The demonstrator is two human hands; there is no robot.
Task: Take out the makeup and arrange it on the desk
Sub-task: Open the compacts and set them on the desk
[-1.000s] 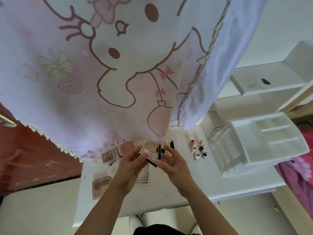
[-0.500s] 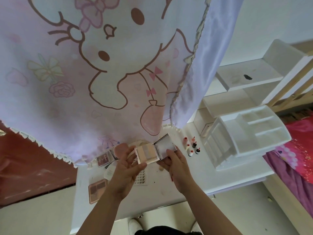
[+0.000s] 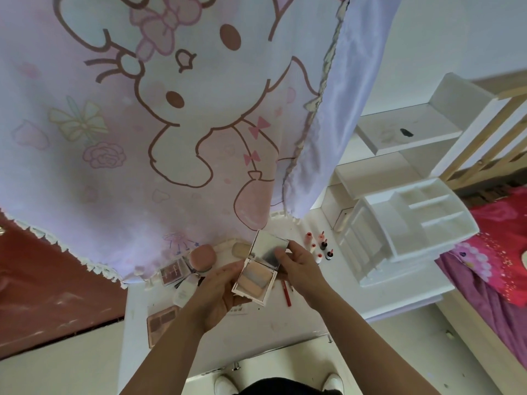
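I hold a white square powder compact (image 3: 254,282) open above the white desk (image 3: 256,329), its mirrored lid tilted up. My left hand (image 3: 216,297) cradles the base from below. My right hand (image 3: 296,266) grips the lid's right edge. On the desk lie a brown eyeshadow palette (image 3: 161,320), a pink blush palette (image 3: 174,271), a round pink puff case (image 3: 202,256), a white tube (image 3: 186,289), a red pencil (image 3: 286,292) and several small red-capped bottles (image 3: 319,248).
A white plastic organizer (image 3: 399,232) with empty compartments stands at the desk's right. White shelves (image 3: 410,138) rise behind it. A pink cartoon curtain (image 3: 159,115) hangs over the desk's back. A bed with red bedding (image 3: 496,252) is at the right.
The compact, closed a second ago, has been opened between both hands and its lid now stands upright. The camera view has shifted slightly.
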